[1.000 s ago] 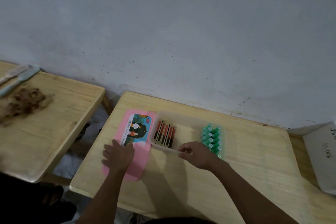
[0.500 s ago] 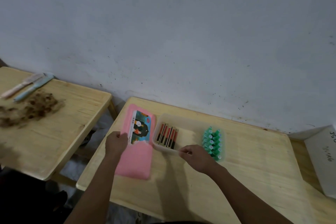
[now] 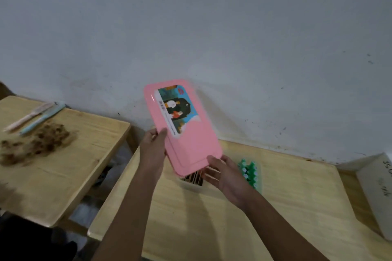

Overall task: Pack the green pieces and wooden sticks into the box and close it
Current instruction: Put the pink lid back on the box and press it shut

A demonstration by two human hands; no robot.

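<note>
A pink lid (image 3: 191, 140) with a picture sticker is held up and tilted above the clear box (image 3: 192, 186). My left hand (image 3: 153, 150) grips the lid's left edge. My right hand (image 3: 222, 175) is under the lid's near right corner, fingers spread and touching it. Below the lid, the ends of the wooden sticks (image 3: 194, 178) show inside the box. The green pieces (image 3: 249, 172) stand in rows at the box's right end, partly behind my right hand.
The box rests on a light wooden table (image 3: 286, 207) against a grey wall. A second wooden table (image 3: 63, 165) to the left carries brown debris and two pale tools. A white carton (image 3: 373, 193) sits at the right edge.
The lid has been lifted off the table by my left hand and swung over the box. My right hand left the box rim and rose to the lid's near corner.
</note>
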